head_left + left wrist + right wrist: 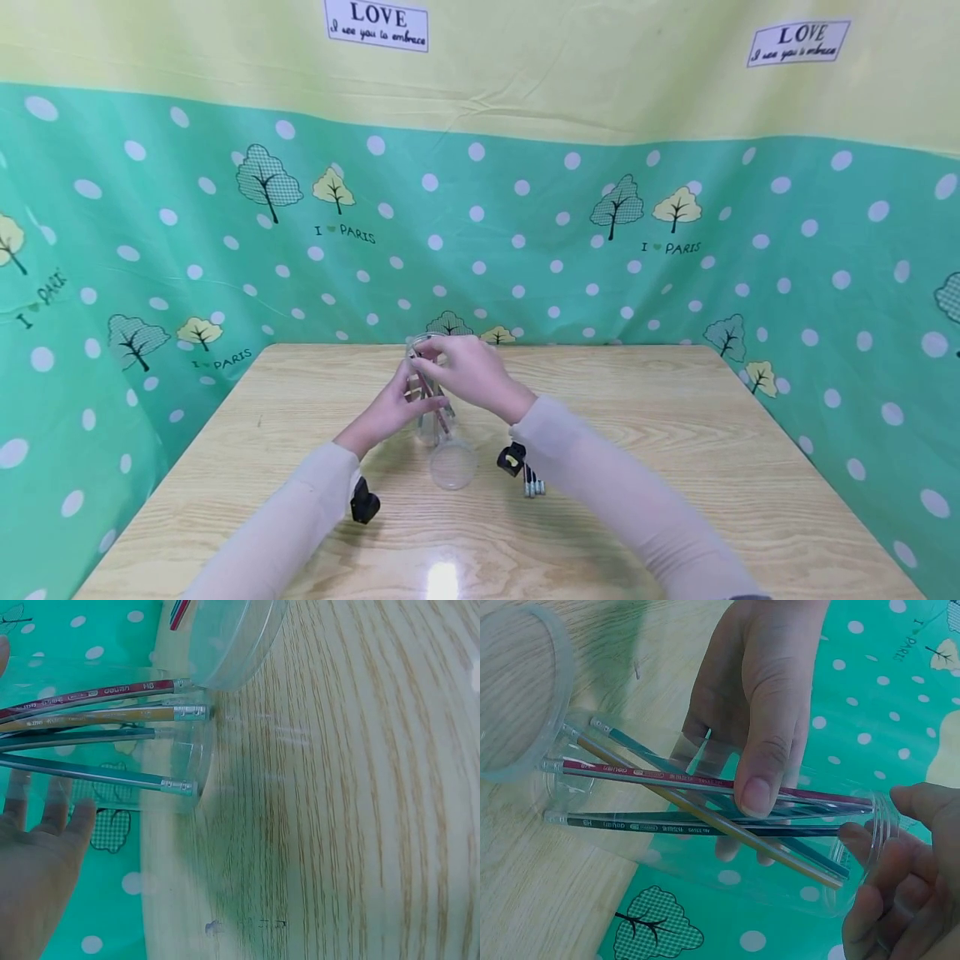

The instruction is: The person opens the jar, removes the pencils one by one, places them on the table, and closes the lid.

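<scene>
A clear plastic jar (660, 851) holds several pencils lying crosswise, among them a red pencil (649, 772), a yellow pencil (780, 861) and a dark green pencil (630, 824). My left hand (393, 414) grips the jar around its side, the thumb lying across the front. At the jar's mouth is my right hand (474, 372). In the right wrist view its thumb and fingers stand apart around the rim, one fingertip against the dark green pencil's end. The pencils' metal-banded ends point to the jar's bottom.
A clear round lid (453, 464) is by the jar's base on the wooden table (645, 417). Several more pencils (533, 483) lie partly under my right forearm. A green and yellow patterned cloth (525, 225) hangs behind the table and along its sides.
</scene>
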Action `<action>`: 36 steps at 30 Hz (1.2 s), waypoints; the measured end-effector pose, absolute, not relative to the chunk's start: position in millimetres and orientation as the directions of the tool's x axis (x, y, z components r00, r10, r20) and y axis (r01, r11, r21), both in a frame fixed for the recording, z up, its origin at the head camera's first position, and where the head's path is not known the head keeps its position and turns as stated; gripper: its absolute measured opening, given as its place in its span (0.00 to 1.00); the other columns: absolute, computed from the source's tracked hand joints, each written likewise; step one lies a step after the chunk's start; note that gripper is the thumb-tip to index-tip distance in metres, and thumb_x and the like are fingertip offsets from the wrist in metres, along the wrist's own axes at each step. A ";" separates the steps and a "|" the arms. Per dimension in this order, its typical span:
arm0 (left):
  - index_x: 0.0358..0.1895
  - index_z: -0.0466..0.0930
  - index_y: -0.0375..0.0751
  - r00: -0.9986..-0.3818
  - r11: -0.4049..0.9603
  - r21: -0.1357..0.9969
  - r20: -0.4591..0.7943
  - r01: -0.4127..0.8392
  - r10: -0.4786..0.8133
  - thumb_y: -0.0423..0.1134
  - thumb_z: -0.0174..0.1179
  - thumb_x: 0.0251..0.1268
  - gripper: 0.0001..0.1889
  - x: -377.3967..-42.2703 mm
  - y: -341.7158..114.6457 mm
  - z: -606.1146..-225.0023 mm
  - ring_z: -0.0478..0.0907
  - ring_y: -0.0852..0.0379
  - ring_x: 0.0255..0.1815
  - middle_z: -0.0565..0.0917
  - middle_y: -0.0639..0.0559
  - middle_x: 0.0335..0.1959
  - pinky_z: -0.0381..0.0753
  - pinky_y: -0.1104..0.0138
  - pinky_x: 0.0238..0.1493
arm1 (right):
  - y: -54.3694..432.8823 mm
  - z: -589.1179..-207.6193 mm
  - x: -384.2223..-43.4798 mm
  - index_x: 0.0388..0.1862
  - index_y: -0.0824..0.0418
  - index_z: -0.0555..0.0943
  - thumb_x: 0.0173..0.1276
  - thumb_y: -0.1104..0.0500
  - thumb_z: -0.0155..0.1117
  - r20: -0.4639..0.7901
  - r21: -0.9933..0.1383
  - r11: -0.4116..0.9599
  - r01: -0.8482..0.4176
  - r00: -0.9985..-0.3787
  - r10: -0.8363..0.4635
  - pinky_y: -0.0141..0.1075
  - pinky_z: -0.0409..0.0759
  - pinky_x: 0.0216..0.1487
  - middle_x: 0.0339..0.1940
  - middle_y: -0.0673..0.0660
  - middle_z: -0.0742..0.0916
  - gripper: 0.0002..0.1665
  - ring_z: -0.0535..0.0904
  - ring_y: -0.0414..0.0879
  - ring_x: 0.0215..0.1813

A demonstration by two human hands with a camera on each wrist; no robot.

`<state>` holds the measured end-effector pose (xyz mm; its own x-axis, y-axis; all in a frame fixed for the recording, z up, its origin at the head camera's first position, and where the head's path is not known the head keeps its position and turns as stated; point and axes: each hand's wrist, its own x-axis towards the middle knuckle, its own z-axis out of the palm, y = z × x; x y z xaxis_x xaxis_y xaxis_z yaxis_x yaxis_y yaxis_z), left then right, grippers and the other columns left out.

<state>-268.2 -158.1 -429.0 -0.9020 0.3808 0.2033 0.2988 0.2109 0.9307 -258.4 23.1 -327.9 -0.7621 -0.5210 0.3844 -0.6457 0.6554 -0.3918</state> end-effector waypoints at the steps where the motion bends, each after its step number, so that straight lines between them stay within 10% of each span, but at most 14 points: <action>1: 0.76 0.50 0.66 -0.903 0.213 0.932 0.200 0.295 0.379 0.40 0.68 0.67 0.42 -268.0 -158.1 -429.0 0.66 0.38 0.70 0.58 0.50 0.76 0.68 0.44 0.67 | 22.2 -327.7 -258.3 0.57 0.48 0.86 0.74 0.43 0.62 0.379 -0.378 0.668 -0.641 -0.766 -0.520 0.32 0.67 0.21 0.45 0.44 0.89 0.19 0.69 0.37 0.19; 36: 0.77 0.48 0.72 -0.894 0.219 0.923 0.214 0.317 0.394 0.38 0.66 0.69 0.44 -268.9 -159.3 -429.1 0.61 0.35 0.72 0.51 0.56 0.80 0.66 0.41 0.67 | 16.1 -329.4 -255.5 0.42 0.44 0.85 0.70 0.44 0.65 0.403 -0.490 0.664 -0.565 -0.822 -0.402 0.37 0.73 0.29 0.35 0.36 0.87 0.09 0.77 0.34 0.27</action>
<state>-268.9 -159.3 -429.1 -0.8941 0.3935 0.2140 0.3171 0.2186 0.9228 -255.5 16.1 -329.4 -0.8222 -0.4021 0.4029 -0.5648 0.6640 -0.4899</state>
